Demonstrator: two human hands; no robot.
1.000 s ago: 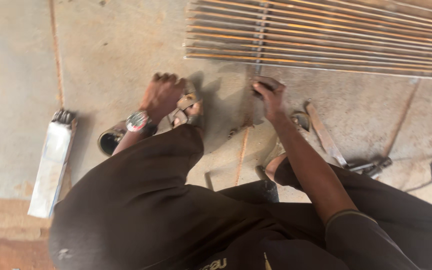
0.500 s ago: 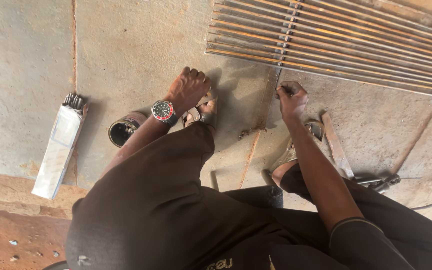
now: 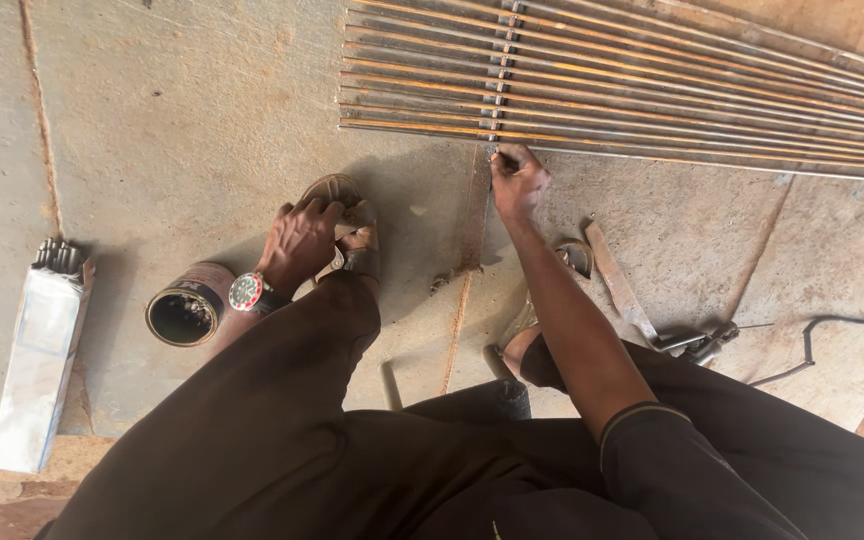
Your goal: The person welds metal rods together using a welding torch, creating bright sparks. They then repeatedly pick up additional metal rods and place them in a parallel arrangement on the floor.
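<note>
A small dark object, too small to be identified, is pinched between the closed fingertips of the right hand point(image 3: 518, 182), and it is pressed against the near edge of the grid of steel rods point(image 3: 652, 95) at the point where a short cross bar point(image 3: 498, 70) runs across the rods. The grid lies flat on the concrete floor point(image 3: 182, 130) and stretches from the middle of the view out past the right edge, its rods rusty in patches. The left hand point(image 3: 302, 240) is laid palm down over the toes of a sandalled foot point(image 3: 352, 235), with the fingers curled loosely on it and nothing seen to be held; a wristwatch with a red and dark bezel point(image 3: 247, 291) is worn on that wrist. Just beside the wrist an open round tin point(image 3: 187, 310) lies on its side, its dark mouth turned toward the camera. Further left, well apart from the hands, a long pale packet of welding rods point(image 3: 42, 360) lies on the floor with the rod ends showing at its far end. To the right of the right forearm a flat metal strip point(image 3: 617, 280) lies next to a clamp-like tool point(image 3: 697, 340), from which a dark cable point(image 3: 822, 335) trails away. Dark trousers fill the lower part of the view.
</note>
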